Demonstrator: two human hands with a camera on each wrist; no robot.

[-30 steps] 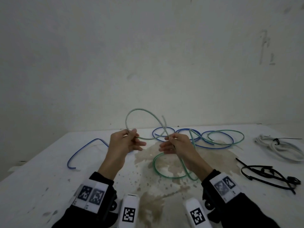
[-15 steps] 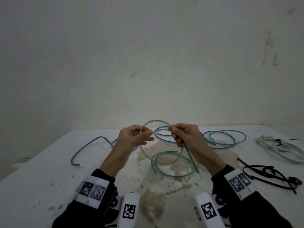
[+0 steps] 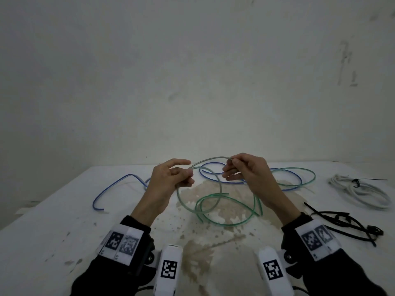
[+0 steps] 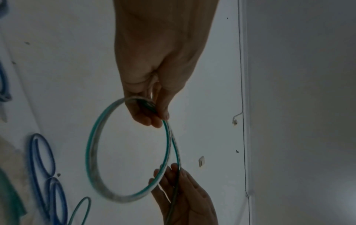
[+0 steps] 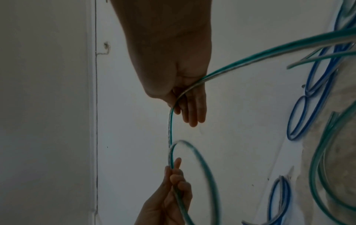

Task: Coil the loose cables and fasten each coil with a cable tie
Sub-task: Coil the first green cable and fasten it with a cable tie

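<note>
Head view. Both hands were raised above the white table (image 3: 53, 221), working one green cable (image 3: 215, 205). The left hand (image 3: 168, 178) pinched the cable between thumb and curled fingers, its index finger extended toward the right; the left wrist view showed a closed loop of the cable hanging from those fingers (image 4: 146, 112). The right hand (image 3: 248, 169) pinched the same cable a little to the right, thumb against forefinger, with the other fingers loosely straight. A short arc of cable bridged the two hands. From the right hand the rest of the green cable dropped to the table and lay in loose turns over a brown stain (image 3: 213, 238) at the near centre, then ran on to the far right.

A blue cable (image 3: 119, 184) lay uncoiled along the far side of the table, one end at the left, its loops passing behind the hands and overlapping the green one at the right. At the far right edge lay a grey cable coil (image 3: 361, 191) already bound with a black cable tie (image 3: 355, 183). Nearer, at the right, lay a bunch of loose black cable ties (image 3: 346, 225).
</note>
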